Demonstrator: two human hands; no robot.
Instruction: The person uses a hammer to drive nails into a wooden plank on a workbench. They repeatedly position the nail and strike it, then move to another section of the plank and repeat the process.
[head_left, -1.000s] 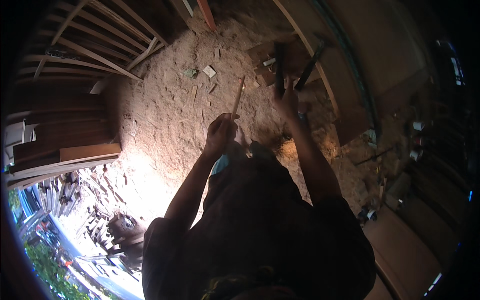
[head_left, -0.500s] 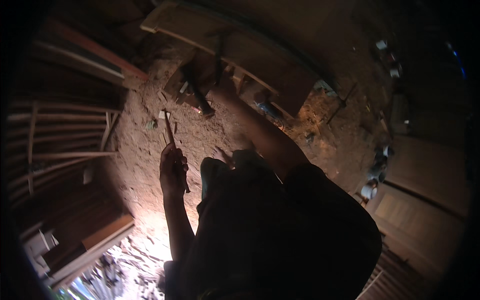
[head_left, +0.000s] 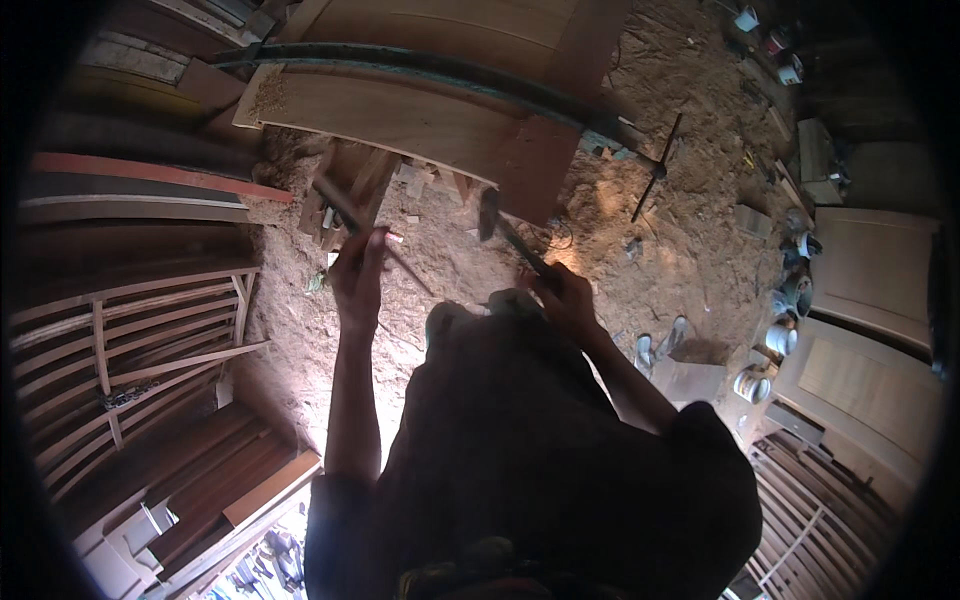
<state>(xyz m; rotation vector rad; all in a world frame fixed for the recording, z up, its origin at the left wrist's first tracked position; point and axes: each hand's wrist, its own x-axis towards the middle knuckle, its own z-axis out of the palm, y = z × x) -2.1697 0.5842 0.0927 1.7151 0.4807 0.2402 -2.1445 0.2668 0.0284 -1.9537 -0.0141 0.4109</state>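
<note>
My left hand (head_left: pixel 357 275) is closed around a slim wooden stick (head_left: pixel 408 272), which slants from upper left to lower right through the fist. My right hand (head_left: pixel 563 296) grips a hammer by its dark handle (head_left: pixel 525 250). The hammer's head (head_left: pixel 488 215) points up and away, close to the near edge of a raised wooden panel (head_left: pixel 400 112). A gap separates the stick from the hammer. Both hands are above the ground, in front of my knees.
A long greenish bar clamp (head_left: pixel 430 66) lies across the panel, its cross handle (head_left: pixel 659 170) at the right end. Sawdust covers the ground (head_left: pixel 620 280). Slatted wood frames (head_left: pixel 150 330) stand left; cans (head_left: pixel 781 339) and panelled boards (head_left: pixel 870 270) line the right. Sandals (head_left: pixel 660 342) lie nearby.
My right hand has drawn back from beside the panel toward me, and the hammer now shows plainly in it. My left hand has risen slightly, and its stick has tilted. The view has shifted and brightened.
</note>
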